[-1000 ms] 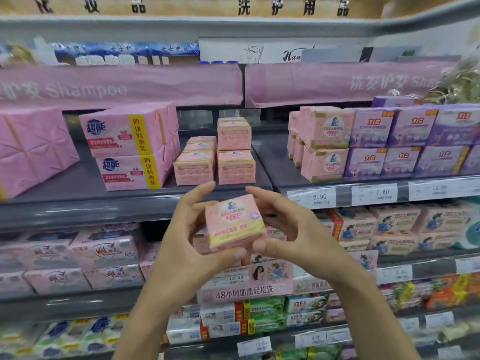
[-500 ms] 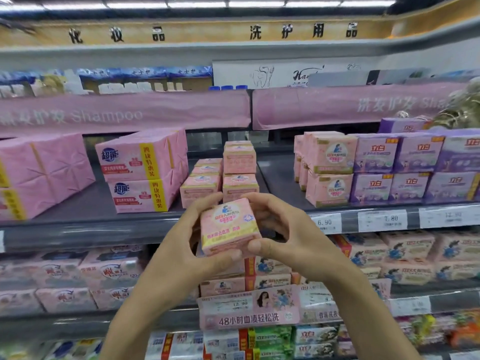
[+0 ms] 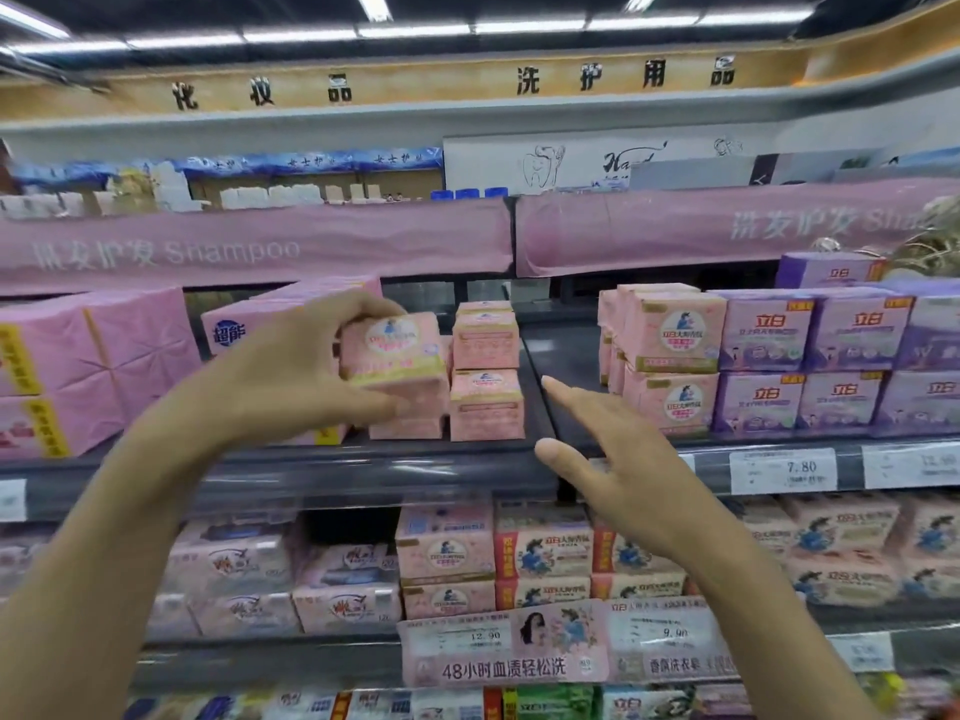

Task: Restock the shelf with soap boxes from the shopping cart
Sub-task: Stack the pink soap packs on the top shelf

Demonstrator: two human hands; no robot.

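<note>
My left hand point(image 3: 291, 376) grips a pink soap box point(image 3: 397, 356) with a round logo, fingers over its top and thumb beneath. It holds the box up at the dark shelf point(image 3: 363, 454), over the low left stack of matching pink boxes point(image 3: 408, 426) and beside a taller stack of the same boxes point(image 3: 485, 376). My right hand point(image 3: 618, 459) is off the box, fingers spread and relaxed, in front of the shelf's edge to the right. The shopping cart is out of view.
Large pink wrapped soap packs point(image 3: 88, 366) fill the shelf's left. On the right section stand pink boxes point(image 3: 670, 356) and purple boxes point(image 3: 810, 366) above price tags point(image 3: 782, 470). A pink banner point(image 3: 249, 246) hangs overhead. Lower shelves point(image 3: 447, 558) are packed with soap.
My right hand has let go of the box and drawn back to the right. My left hand alone has carried the box up and forward to the stacks on the shelf.
</note>
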